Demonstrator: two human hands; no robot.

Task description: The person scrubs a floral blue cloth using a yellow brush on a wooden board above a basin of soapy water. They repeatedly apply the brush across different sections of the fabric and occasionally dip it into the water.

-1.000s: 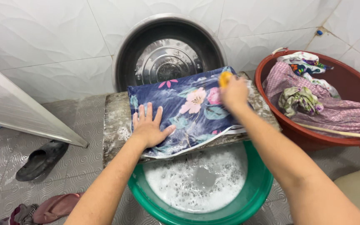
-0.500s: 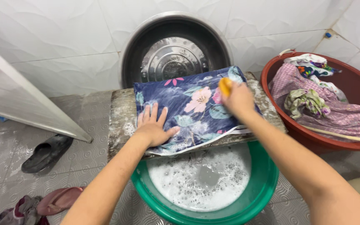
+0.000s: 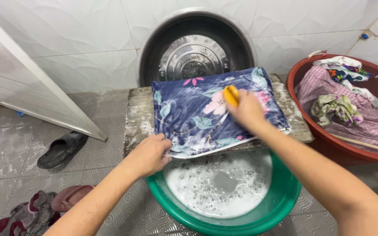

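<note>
Midway: floral cloth (image 3: 206,116) pinned at 7 o'clock by closed left hand (image 3: 150,154); yellow brush (image 3: 231,95) gripped by right hand (image 3: 246,110); red basin (image 3: 300,72) laundry untouched.

White wall tiles (image 3: 88,39) with a wavy relief rise behind a big steel basin (image 3: 195,48) leaning against them. Grey patterned floor tiles (image 3: 5,148) look wet. A white panelled door (image 3: 27,91) slants in from the left.
</note>
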